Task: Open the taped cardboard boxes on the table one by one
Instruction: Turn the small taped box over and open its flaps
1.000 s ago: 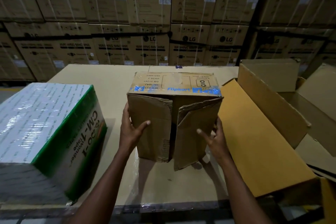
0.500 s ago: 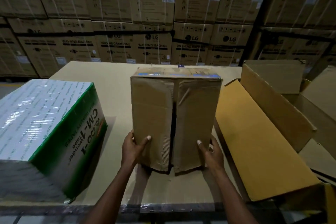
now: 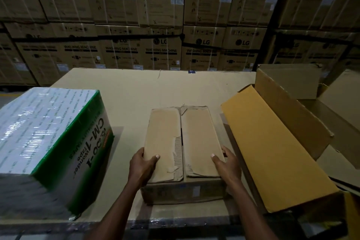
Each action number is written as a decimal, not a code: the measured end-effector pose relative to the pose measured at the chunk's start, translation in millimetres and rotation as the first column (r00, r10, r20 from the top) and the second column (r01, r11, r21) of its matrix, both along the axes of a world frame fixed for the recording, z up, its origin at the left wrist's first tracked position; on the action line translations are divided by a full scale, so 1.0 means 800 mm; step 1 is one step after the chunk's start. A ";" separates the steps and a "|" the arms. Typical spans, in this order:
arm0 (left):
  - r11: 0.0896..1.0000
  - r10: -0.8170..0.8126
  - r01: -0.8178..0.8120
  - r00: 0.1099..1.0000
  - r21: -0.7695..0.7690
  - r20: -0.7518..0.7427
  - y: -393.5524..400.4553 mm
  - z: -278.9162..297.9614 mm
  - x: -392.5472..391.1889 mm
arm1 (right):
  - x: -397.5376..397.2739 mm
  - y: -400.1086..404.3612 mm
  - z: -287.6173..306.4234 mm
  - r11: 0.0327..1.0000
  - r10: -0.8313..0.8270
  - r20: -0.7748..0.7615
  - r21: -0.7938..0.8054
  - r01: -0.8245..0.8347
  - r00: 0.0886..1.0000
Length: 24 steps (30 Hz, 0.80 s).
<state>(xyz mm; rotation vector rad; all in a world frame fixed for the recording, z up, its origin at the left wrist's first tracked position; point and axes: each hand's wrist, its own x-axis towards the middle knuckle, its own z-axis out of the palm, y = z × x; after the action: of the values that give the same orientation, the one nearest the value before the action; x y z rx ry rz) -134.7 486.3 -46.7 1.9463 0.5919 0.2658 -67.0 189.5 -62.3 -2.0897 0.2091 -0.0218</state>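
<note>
A wall of stacked brown LG cartons (image 3: 161, 25) fills the upper frame. Below it the cardboard-covered tabletop (image 3: 136, 93) carries a green-and-white wrapped tape carton (image 3: 48, 142) at left, an opened yellow-brown cardboard box (image 3: 272, 152) at right, and at lower centre the small worn brown cardboard box (image 3: 181, 142), flaps up. The left hand (image 3: 143, 165) and right hand (image 3: 227, 163) grip its near corners.

The small plain-brown corrugated cardboard box (image 3: 182, 142) near the table's front edge shows paler ribbed patches where its skin is torn. At the left edge, the shiny film-wrapped carton (image 3: 48, 142) is white on top, lined with rows of small dark print, with green sides, an orange spot and bold dark lettering. The open mustard-yellow cardboard box (image 3: 272, 152) lies at the right edge.
</note>
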 end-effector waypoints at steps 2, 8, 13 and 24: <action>1.000 -0.007 0.007 1.000 0.006 -0.002 0.000 -0.008 -0.003 | -0.006 0.000 -0.006 1.000 0.007 -0.044 -0.028 -0.008 0.999; 0.963 0.027 -0.005 0.997 0.269 -0.078 -0.010 -0.010 -0.004 | -0.036 0.025 0.012 0.945 0.108 -0.033 -0.307 -0.113 0.994; 0.896 -0.164 0.153 0.986 0.416 -0.010 -0.036 0.011 -0.004 | -0.069 0.052 0.035 0.772 0.432 -0.081 -0.481 -0.415 0.898; 0.858 -0.360 0.349 0.932 0.377 -0.045 -0.096 0.045 0.004 | -0.090 0.057 0.069 0.788 0.534 0.144 -0.442 -0.429 0.833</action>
<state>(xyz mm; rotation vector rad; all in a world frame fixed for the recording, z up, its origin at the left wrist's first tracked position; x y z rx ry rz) -131.3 409.2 -10.5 2.3787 0.1544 0.1797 -139.3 234.9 -6.8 -2.4563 -0.5508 -0.0305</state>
